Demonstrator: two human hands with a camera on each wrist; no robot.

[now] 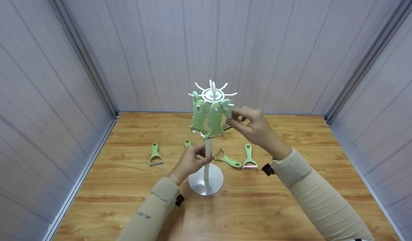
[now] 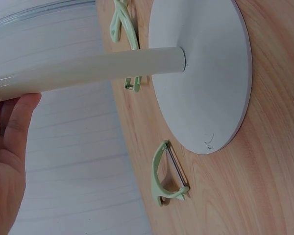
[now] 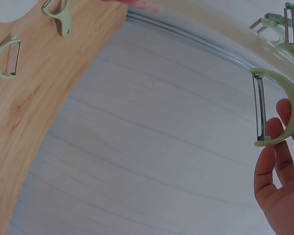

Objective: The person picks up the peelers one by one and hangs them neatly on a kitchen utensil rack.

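Note:
A white stand has a ring of hooks [image 1: 206, 97] on top, a slim pole [image 1: 208, 147] and a round base [image 1: 215, 185]. My left hand [image 1: 191, 161] grips the pole below the hanging peelers; the left wrist view shows its fingers [image 2: 20, 122] curled round the pole. Up at the front right hooks, my right hand [image 1: 256, 125] pinches a light green peeler [image 1: 227, 108] by its handle. A hook tip shows at that handle's hole. Beside it two green peelers [image 1: 215, 117] [image 1: 199, 115] hang blade down, with another [image 1: 194, 97] partly behind them.
On the wooden table [image 1: 125, 187], several more green peelers lie around the stand: one at left [image 1: 155, 152], one partly behind my left hand [image 1: 187, 143], and two at right [image 1: 231, 161] [image 1: 248, 154]. Pale panel walls [image 1: 159, 50] enclose the back and sides.

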